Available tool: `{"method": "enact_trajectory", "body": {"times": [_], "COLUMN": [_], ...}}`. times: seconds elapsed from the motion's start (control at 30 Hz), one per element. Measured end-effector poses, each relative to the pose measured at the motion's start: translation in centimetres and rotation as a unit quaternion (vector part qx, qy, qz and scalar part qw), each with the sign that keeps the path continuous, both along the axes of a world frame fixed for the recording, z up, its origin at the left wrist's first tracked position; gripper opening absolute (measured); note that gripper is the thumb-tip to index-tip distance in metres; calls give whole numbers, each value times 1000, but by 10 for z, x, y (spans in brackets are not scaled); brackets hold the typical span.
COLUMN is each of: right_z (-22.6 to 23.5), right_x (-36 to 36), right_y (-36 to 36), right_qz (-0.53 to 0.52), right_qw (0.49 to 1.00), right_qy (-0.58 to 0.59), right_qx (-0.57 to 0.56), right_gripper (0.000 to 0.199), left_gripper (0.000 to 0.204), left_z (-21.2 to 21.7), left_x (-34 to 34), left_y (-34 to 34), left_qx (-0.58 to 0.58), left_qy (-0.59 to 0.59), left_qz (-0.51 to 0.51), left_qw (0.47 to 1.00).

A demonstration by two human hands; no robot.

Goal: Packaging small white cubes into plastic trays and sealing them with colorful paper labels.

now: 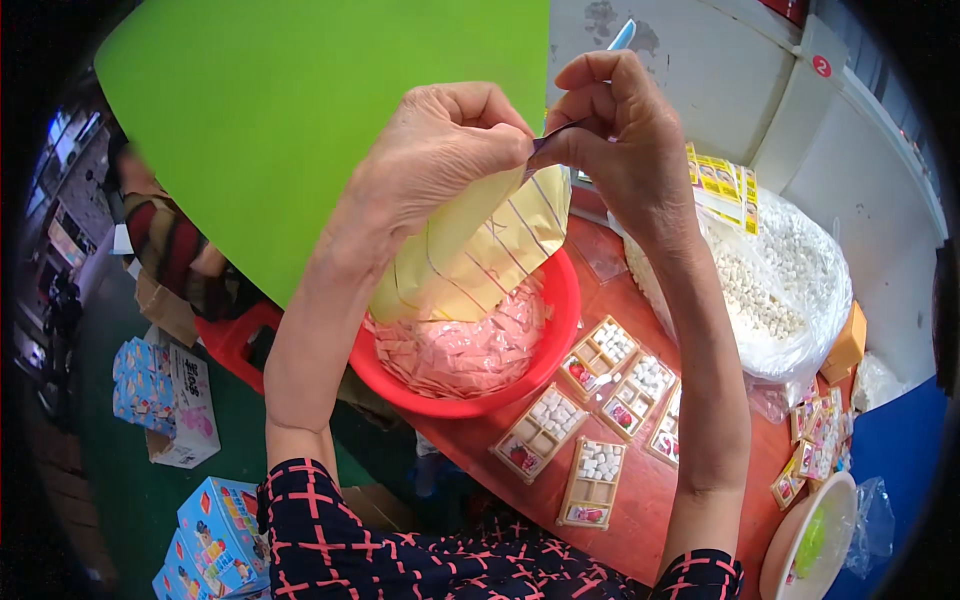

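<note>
high over the red table (640,520), raised close to the eyes: pinching the upper edge of a yellow striped wrapper (490,265) with the left hand (440,150), thumb pressed to index finger, the others curled in; pinching a dark purple strip (547,138) with the right hand (630,130), thumb against bent index finger. seemingly gripping one and the same edge, but cannot tell for sure, with the join hidden at the fingertips; no telling either of any opening in the wrapper. best judged as midway through handling it.

hanging below the hands, slanting down into a red basin (567,320), partly covering a heap of pink packets (455,350); by the look of that heap, plenty left there.

just beside the basin, laid out loosely on the table: small trays (592,480), mostly with white pieces at one end, a fruit picture at the other, bare compartments between. judged by these, only partly done: white pieces in, middle compartments apparently left to fill.

farther right, a pale bowl (847,500) with something green inside, then a jumbled pile of trays (820,435), contents too small to tell. beyond, a clear plastic bag (795,355) of white pieces, topped by yellow printed cards (722,185); seemingly ample supply left.

off left, on the floor, blue boxes (225,535); past them, a co-worker (165,240) in stripes.
</note>
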State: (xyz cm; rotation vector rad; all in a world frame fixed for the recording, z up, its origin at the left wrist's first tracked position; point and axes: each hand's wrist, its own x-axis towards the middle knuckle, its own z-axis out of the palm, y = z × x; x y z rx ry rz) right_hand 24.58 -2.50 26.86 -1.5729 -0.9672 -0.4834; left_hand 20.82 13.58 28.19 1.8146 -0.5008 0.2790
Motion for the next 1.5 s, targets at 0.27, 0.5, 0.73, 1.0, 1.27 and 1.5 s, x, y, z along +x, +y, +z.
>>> {"method": "enact_trajectory", "body": {"times": [0.27,0.5,0.73,1.0,1.27,1.5], "right_z": [-7,-12,-14,-14,-43,-53], "right_x": [-6,-6,-9,-17,-5,6], "right_y": [-4,-5,-5,-16,-25,-18], "right_qz": [-55,-32,-74,-120,-135,-159], "right_qw": [998,999,995,980,984,962], "right_qy": [-41,-7,-42,-109,-105,-220], "right_qx": [-14,8,-50,-115,-43,-26], "right_gripper": [35,36,36,33,38,46], "left_gripper": [12,12,6,8,11,13], "left_z": [-9,-15,-21,-28,-33,-37], "left_x": [-2,-10,4,5,-5,8], "left_y": [-6,-4,-3,-16,-17,-14], "left_qx": [18,-42,-35,45,-6,-57], "left_qy": [24,23,34,55,82,63], "left_qz": [7,13,-55,-14,-30,-49], "left_qw": [1000,999,997,997,996,995]}}
